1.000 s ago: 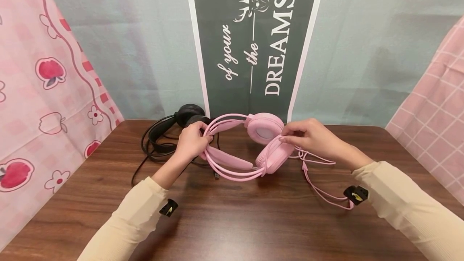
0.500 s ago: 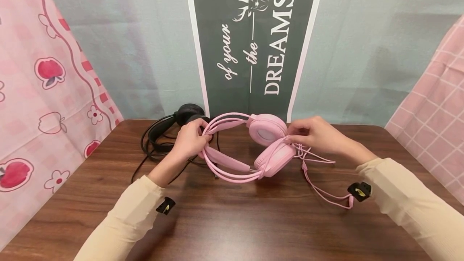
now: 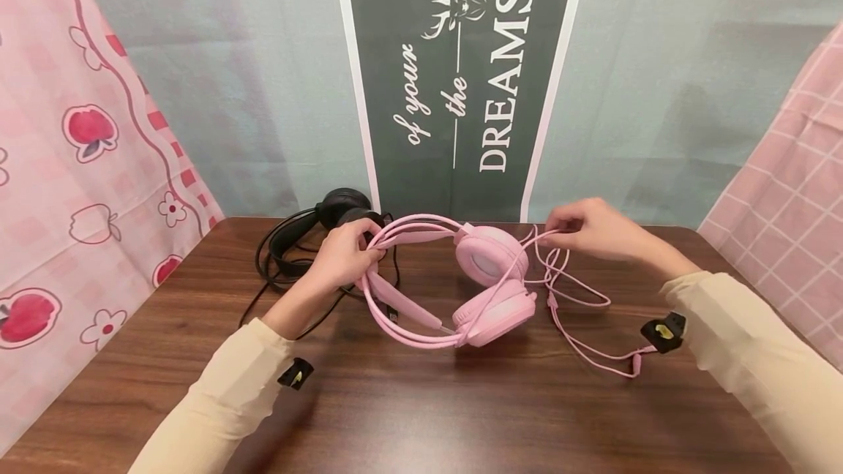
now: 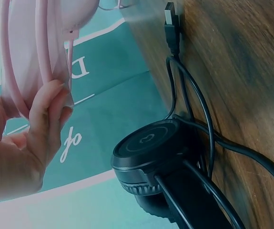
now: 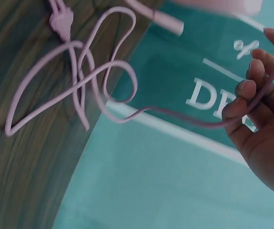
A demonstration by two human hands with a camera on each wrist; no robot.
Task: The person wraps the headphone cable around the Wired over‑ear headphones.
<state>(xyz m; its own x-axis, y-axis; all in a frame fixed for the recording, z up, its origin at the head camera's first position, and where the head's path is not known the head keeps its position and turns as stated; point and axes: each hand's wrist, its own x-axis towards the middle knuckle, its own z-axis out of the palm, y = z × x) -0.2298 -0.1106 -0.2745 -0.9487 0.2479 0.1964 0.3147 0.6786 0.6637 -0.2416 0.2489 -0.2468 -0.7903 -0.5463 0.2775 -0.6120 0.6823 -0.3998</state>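
Pink headphones (image 3: 497, 313) are held above the table, tilted, with both ear cups toward the right. My left hand (image 3: 349, 254) grips their headband (image 4: 44, 43) between thumb and fingers. Beyond the ear cups, my right hand (image 3: 593, 229) pinches the pink cable (image 3: 510, 269), which runs from the lower ear cup up to the fingers. In the right wrist view the cable (image 5: 189, 119) passes across the curled fingers and trails off in loops. Black headphones (image 3: 342, 207) lie just behind my left hand, and their near ear cup (image 4: 146, 143) shows in the left wrist view.
The loose cable loops and splitter (image 3: 553, 302) lie on the wooden table (image 3: 421, 401) at right. A black USB plug (image 4: 172, 28) lies near the black headphones. A printed cloth (image 3: 461, 93) hangs at the back, with pink cloths (image 3: 92, 167) at the sides.
My right hand has moved right and slightly up from the ear cups, drawing the cable with it. The ear cups have sunk lower and spread apart; the left hand still grips the headband.
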